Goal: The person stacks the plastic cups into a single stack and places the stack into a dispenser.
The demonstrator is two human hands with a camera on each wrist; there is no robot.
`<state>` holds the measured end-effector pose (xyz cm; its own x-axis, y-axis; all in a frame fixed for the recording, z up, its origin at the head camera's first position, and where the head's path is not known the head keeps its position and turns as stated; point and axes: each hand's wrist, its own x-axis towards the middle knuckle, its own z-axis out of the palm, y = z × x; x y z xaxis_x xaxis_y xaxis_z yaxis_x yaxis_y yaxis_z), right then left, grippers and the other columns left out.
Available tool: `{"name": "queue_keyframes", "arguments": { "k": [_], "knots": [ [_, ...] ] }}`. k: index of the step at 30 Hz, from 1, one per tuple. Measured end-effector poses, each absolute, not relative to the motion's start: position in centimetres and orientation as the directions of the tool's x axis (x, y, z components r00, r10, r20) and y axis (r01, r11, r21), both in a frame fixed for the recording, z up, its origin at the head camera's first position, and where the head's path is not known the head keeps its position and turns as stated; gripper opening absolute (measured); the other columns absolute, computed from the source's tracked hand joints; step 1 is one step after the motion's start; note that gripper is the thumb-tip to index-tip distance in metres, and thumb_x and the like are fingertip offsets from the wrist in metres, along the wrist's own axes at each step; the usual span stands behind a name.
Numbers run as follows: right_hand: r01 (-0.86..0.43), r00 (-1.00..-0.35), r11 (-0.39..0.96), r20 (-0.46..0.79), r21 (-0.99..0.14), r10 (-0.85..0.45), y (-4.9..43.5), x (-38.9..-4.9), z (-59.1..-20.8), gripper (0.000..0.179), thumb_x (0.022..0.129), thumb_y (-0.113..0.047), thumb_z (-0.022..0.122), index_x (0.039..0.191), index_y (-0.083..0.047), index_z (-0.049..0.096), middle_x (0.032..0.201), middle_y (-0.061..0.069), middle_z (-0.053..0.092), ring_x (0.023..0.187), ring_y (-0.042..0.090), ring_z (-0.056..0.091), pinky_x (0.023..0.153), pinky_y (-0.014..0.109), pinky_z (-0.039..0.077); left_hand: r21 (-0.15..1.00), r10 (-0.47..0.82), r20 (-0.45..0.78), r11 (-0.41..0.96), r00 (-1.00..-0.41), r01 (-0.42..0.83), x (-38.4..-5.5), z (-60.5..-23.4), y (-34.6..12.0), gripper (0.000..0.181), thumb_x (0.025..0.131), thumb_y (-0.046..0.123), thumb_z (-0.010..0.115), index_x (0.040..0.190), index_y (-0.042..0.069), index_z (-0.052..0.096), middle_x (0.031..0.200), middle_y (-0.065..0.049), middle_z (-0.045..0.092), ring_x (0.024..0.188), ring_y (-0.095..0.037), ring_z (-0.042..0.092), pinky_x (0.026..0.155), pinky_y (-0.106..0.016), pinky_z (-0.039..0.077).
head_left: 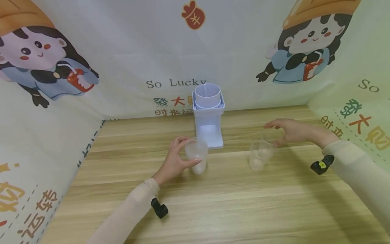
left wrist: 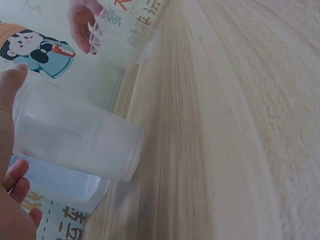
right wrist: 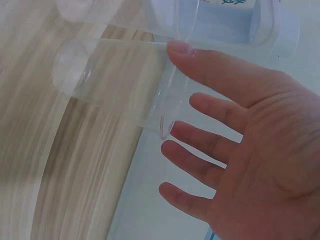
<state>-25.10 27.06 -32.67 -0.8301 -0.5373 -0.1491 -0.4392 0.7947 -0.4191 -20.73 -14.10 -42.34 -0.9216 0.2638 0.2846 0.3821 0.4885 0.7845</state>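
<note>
A frosted plastic cup (head_left: pixel 196 156) stands on the wooden table, its base at the tabletop. My left hand (head_left: pixel 176 157) grips it near the rim, thumb in front and fingers behind. The left wrist view shows the cup's cloudy side (left wrist: pixel 80 130) and the thumb at its rim. To the right, a clear plastic cup (head_left: pixel 260 154) stands near my right hand (head_left: pixel 292 131). Seen from the right wrist, the thumb lies at the rim of the clear cup (right wrist: pixel 115 85). The other fingers of that hand (right wrist: pixel 260 135) are spread and loosely extended.
A pale blue stand (head_left: pixel 208 127) with a round cup-like top (head_left: pixel 208 96) is just behind the frosted cup. Printed cloth walls (head_left: pixel 137 61) border the wooden table (head_left: pixel 225 203) at the back and both sides.
</note>
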Motion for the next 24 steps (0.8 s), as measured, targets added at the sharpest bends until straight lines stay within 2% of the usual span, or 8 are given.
{"name": "queue_keyframes", "arguments": {
  "k": [10,18,24],
  "knots": [
    [-0.473,-0.822,0.794,-0.134,-0.383,-0.554,26.6,-25.0,-33.1,0.069,0.083,-0.013,0.078,0.143,-0.003,0.047,0.144,0.023,0.051,0.121,0.043,0.055,0.091,0.054,0.051,0.788,0.264,0.281,0.486,-0.923,0.379,-20.8,-42.2,-14.1,0.064,0.074,0.028,0.088,0.131,0.019,0.061,0.14,-0.007,0.047,0.133,-0.029,0.034,0.108,-0.058,0.034],
    [-0.522,-0.823,0.796,-0.065,-0.306,-0.565,26.1,-25.5,-32.6,0.071,0.079,-0.02,0.083,0.139,0.0,0.05,0.137,0.024,0.057,0.113,0.04,0.061,0.091,0.056,0.051,0.786,0.262,0.283,0.489,-0.923,0.379,-20.8,-42.3,-14.1,0.064,0.074,0.028,0.088,0.131,0.019,0.061,0.14,-0.007,0.047,0.133,-0.03,0.035,0.108,-0.058,0.035],
    [-0.527,-0.833,0.811,-0.033,-0.256,-0.552,25.2,-25.9,-32.1,0.068,0.083,-0.021,0.08,0.14,0.0,0.049,0.136,0.026,0.057,0.113,0.042,0.062,0.092,0.056,0.051,0.785,0.263,0.274,0.495,-0.925,0.373,-20.8,-42.4,-14.2,0.065,0.073,0.029,0.088,0.132,0.018,0.06,0.14,-0.007,0.047,0.133,-0.03,0.035,0.108,-0.058,0.035]
  ]
}}
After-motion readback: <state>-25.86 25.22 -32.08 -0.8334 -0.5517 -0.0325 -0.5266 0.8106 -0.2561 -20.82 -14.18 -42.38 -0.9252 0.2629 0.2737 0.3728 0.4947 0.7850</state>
